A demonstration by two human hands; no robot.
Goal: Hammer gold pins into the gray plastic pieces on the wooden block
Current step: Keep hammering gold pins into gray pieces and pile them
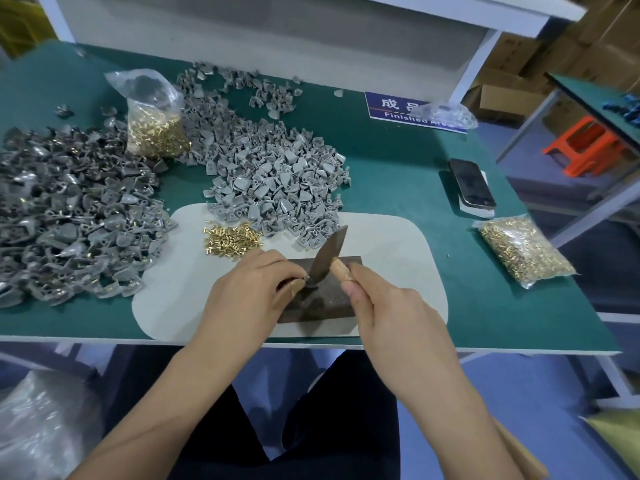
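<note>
While the left hand (249, 289) is pinching a small gray plastic piece (300, 281) against the top of the wooden block (332, 299), the right hand (377, 306) is clenching the wooden handle of a hammer (329, 252), whose dark metal head is slanting up toward one o'clock with its lower end just at the piece. The pin itself is blurred there, so whether one is seated cannot be told. The block is lying on a pale mat (398, 258) near the front edge of the green table (398, 161). Loose gold pins (230, 239) are lying at eleven o'clock from the block, just below a heap of gray pieces (277, 181). A darker heap of pieces (65, 216) is spreading at nine o'clock, with a bag of pins (156, 129) behind it. Another pin bag (519, 251) is sitting at three o'clock, and a phone (471, 183) at two o'clock.
</note>
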